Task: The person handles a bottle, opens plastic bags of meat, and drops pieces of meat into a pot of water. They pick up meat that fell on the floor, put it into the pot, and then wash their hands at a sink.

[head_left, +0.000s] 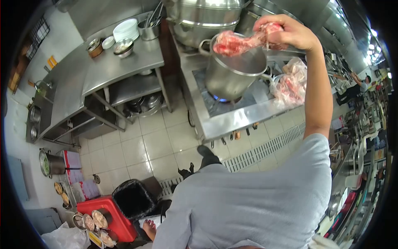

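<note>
My right hand point(292, 32) is wrapped around one end of a raw meaty bone point(236, 43), holding it out sideways. The bone's other knobbly end hangs over the mouth of a tall steel stockpot point(226, 76). Beneath that pot a blue burner flame point(219, 98) burns. Just right of the pot lies a clear plastic bag of raw meat or bones point(290, 85) on the stove's edge. Down by my left side, my left hand point(149, 228) shows only in part; its fingers look loosely bent and slightly apart, with nothing visible in them.
Large stacked steel steamers point(203, 20) stand behind the stockpot. To the left, a steel worktable point(132, 62) carries plates, bowls and a utensil pot. A black bin point(132, 199) and a red tub point(101, 207) sit on the floor. Far right, a person point(364, 86) stands.
</note>
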Demonstrator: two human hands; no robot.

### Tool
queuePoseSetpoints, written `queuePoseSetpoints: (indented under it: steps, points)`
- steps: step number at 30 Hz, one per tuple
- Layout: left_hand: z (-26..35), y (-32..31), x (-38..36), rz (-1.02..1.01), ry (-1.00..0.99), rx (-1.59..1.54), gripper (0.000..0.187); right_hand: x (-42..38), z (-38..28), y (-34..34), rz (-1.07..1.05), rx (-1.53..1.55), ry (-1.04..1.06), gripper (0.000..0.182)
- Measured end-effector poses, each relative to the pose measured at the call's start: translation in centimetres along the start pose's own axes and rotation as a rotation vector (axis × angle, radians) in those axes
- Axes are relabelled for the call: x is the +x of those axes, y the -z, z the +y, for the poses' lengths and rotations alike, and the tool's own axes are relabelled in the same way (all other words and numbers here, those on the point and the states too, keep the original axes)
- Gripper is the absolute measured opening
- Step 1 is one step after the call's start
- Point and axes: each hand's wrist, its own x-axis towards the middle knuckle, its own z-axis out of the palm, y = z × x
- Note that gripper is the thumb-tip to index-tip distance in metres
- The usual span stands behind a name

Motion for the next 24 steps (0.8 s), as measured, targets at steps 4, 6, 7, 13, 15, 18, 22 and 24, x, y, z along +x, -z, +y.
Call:
queuePoseSetpoints:
  steps: [4,6,7,13,15,18,22,24]
  points:
    - [-2.4,-5.9,-3.6,-0.001,-0.020,-0.121,0.034,2.1,6.3,4.6,-0.176,-0.237,-0.182,0.040]
    - [-3.5,-9.4,-6.0,-0.041,0.040,-0.132,0.025,3.5,10.4,6.4,-0.305,-0.260,-0.163,0.041]
    - [-3.8,-11.2,-7.0,-0.076,0.028,-0.067,0.022,3.9,11.5,6.8,-0.354,-0.282,-0.163,0.041]
    - [-6.8,-17.2,-16.6,-0.114,-0.208,0.096,0.017,5.8,17.5,7.4,-0.529,-0.413,-0.122,0.043]
    - [-8.0,-17.2,-18.0,-0.036,-0.065,0.020,0.021,6.1,19.1,7.0,-0.565,-0.414,-0.109,0.044]
    - [-9.8,-17.3,-19.8,0.002,-0.003,-0.023,0.025,6.2,21.1,6.4,-0.610,-0.352,-0.131,0.045]
    - [-13.1,-17.1,-17.6,0.009,0.012,-0.135,0.029,7.1,23.0,3.9,-0.796,-0.303,-0.099,0.044]
    - [-15.7,-17.7,-16.8,-0.003,0.024,-0.220,0.032,8.0,25.0,2.4,-0.869,-0.324,-0.135,0.045]
